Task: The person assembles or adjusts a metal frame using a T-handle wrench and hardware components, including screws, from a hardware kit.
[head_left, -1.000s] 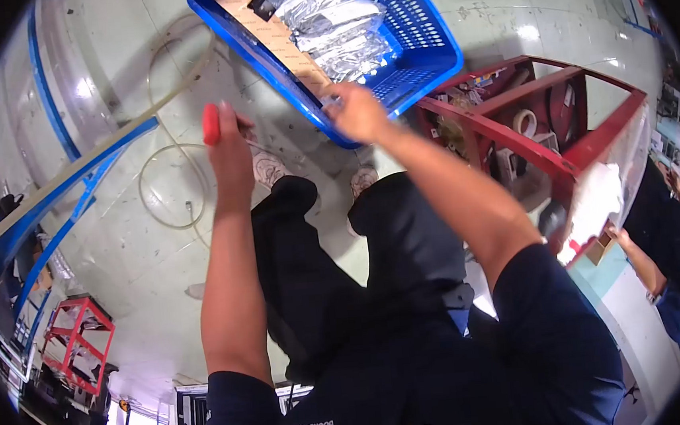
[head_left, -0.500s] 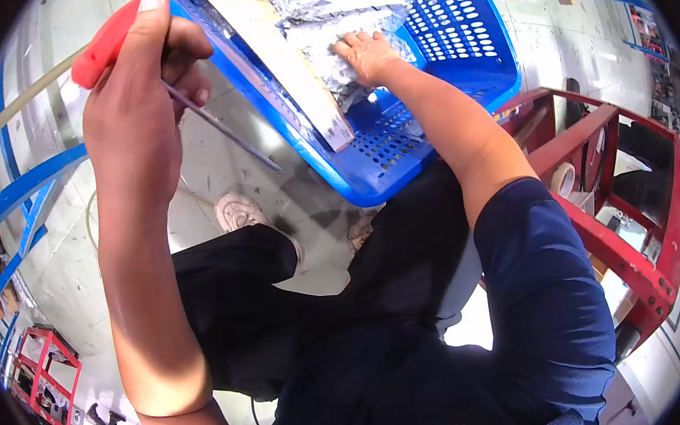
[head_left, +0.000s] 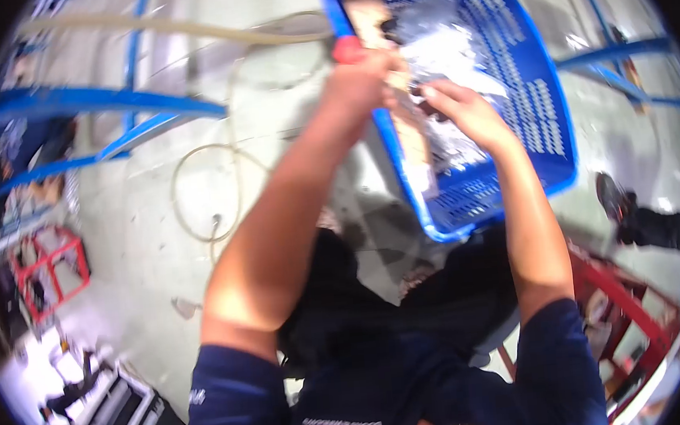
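My left hand [head_left: 365,79] is closed around a red-handled air blow gun [head_left: 349,49], held over the left side of a blue plastic basket [head_left: 556,95]. A pale hose [head_left: 262,36] leads off to the left from it. The gun's nozzle cannot be made out. Inside the basket, my right hand [head_left: 468,114] has its fingers curled close to the left hand, above crumpled shiny wrapping [head_left: 449,52]. Something small and dark shows at its fingertips, too blurred to name. A long pale flat piece [head_left: 413,143] lies along the basket's left wall.
A thin hose [head_left: 175,193] loops on the floor to the left. Blue metal legs [head_left: 107,99] stand left of the basket, more [head_left: 623,53] to the right. A red metal frame [head_left: 635,309] is at lower right. Another person's shoe [head_left: 612,195] shows at the right.
My left hand has brought the blow gun rightward to the basket's left side. My right hand has drawn toward it, its fingers going from spread on the wrapping to curled. The view has shifted.
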Demonstrator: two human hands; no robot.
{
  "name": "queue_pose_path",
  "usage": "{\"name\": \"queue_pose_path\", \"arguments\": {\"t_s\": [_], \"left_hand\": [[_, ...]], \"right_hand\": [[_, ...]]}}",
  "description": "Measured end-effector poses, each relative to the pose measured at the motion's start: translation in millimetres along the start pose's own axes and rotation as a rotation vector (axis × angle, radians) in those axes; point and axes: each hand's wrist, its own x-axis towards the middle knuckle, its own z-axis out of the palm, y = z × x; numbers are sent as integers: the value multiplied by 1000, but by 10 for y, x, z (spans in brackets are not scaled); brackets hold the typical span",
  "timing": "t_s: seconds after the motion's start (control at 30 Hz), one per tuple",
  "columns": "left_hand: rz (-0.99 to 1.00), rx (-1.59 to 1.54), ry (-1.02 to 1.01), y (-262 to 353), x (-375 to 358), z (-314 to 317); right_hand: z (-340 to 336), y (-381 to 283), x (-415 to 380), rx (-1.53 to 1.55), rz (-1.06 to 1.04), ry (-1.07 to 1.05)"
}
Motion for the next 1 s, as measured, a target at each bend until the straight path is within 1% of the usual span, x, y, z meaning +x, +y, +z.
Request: {"name": "queue_pose_path", "arguments": {"t_s": [0.03,0.07,0.1,0.13,0.2,0.23,0.27,0.3,0.33,0.37,0.4,0.43,0.5,0.57,0.6,0.67,0.7,0.73,0.77,0.8,0.83,0.87,0.93,1.0], "left_hand": [[29,12,-65,-93,109,-30],[82,113,-65,-133,184,-56],[137,280,-100,-88,206,-136],[264,454,-132,-90,275,-243],[93,586,-331,276,91,-499],[105,641,-312,254,154,-728],[123,704,-294,187,258,-955],[-53,674,-324,87,360,-1211],[-121,871,-240,-53,391,-1409],[-193,1048,-278,-211,454,-1632],[-218,1037,-167,-510,483,-1858],[-327,993,-114,-692,475,-2014],[-272,761,99,-1427,582,-2417],[-247,757,265,-2118,803,-2820],[-243,758,250,-2378,886,-2957],[-332,507,456,-2774,1064,-3180],[-340,508,439,-2959,1148,-3287],[-304,531,430,-3125,1254,-3382],[-269,553,423,-3189,1280,-3390],[-280,548,414,-3262,1277,-3390],[-218,646,433,-3311,1294,-3393],[-152,740,452,-3275,1306,-3351],[-160,766,421,-3100,1258,-3227],[-209,381,347,-3036,1264,-3279]], "right_hand": [[127,-5,-75,272,5,-41],[258,-140,-198,371,-6,-7],[366,-162,-262,316,-69,94],[442,-128,-320,261,-114,203],[525,140,-398,230,-138,342],[551,213,-445,268,-88,371],[560,439,-436,239,-86,369],[543,478,-451,147,-21,351],[540,485,-463,55,41,330],[587,566,-437,46,-11,375],[590,671,-414,24,-4,368],[596,707,-410,-5,18,354],[633,722,-398,-27,30,343],[642,713,-372,-85,49,314],[656,717,-372,-88,56,326],[695,734,-349,-90,120,310],[729,772,-354,-82,117,324],[754,807,-363,-85,133,330],[777,836,-374,-110,142,317],[797,862,-386,-136,150,301],[821,905,-387,-144,159,299],[840,957,-380,-145,158,299],[829,975,-367,-153,164,303],[842,939,-341,-150,172,308]]}}
